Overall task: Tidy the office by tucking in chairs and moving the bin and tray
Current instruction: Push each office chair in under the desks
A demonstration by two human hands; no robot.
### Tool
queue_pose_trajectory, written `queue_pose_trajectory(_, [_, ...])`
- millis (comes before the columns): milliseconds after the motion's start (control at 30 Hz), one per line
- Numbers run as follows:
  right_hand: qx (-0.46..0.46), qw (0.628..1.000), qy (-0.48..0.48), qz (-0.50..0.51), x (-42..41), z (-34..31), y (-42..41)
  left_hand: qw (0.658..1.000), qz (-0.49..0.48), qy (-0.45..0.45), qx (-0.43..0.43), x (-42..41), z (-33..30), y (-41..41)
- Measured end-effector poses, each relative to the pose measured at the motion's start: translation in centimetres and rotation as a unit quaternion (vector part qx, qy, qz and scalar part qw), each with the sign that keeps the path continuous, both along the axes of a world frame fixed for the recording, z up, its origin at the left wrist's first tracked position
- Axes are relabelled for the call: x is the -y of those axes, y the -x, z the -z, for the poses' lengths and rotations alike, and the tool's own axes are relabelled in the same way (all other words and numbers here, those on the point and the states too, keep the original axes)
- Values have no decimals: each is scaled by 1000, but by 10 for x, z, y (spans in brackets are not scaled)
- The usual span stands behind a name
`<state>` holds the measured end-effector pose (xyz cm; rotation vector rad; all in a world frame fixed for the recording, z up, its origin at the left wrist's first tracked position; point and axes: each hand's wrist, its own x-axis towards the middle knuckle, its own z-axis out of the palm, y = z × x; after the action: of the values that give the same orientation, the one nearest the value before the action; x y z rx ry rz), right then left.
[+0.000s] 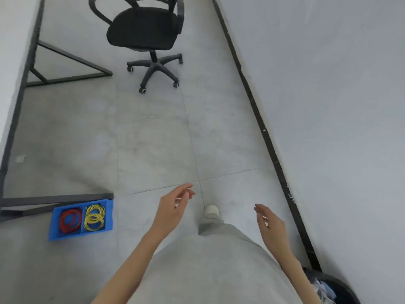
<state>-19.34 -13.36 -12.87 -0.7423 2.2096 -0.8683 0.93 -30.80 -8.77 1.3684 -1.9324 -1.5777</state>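
On the grey tiled floor (153, 139), at about twelve o'clock and well ahead of the person, stands a black office chair (143, 27) on a five-armed wheeled base. It sits out in the open aisle, just to the right of the dark metal frame (72, 58) of a desk whose pale top (13, 51) runs along the picture's left edge; the chair is not tucked under it.

At about nine o'clock, low on the floor, lies a blue tray (109, 212) with two compartments. The left one holds red rubber bands (70, 220), the right one yellow rubber bands (94, 217). The tray's far edge lies right beside a dark desk foot bar (57, 198); whether they touch cannot be told.

At about five o'clock, in the bottom right corner, part of a black bin (341, 284) shows beside the wall (339, 106), with crumpled pale and blue scraps (324, 291) inside.

The left hand (173, 209) is held out in front of the body, fingers loosely curved and slightly apart, holding nothing. The right hand (271, 224) is likewise raised at about four o'clock, fingers relaxed and a little spread, holding nothing. Between them a leg in grey trousers (210, 260) reaches forward, ending in a pale shoe (212, 209) on the tile seam.
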Motion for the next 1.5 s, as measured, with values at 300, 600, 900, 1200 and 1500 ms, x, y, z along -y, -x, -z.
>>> queue_pose_trajectory(300, [28,990,123,-54,237,-45,153,992,-107,-4,60,131,16,64])
queue_pose_trajectory(600, [42,996,70,-19,432,-20,297,995,-94,-16,12,365,32,247])
queue_pose_trajectory(900, [69,993,27,90,548,-16,416,997,55,21,-43,590,-22,458])
queue_pose_trajectory(1200, [66,997,27,8,783,0,574,1000,-20,9,-15,773,-1,568])
queue_pose_trajectory(1500, [45,982,103,-149,1080,-52,688,974,-223,-25,42,903,22,584])
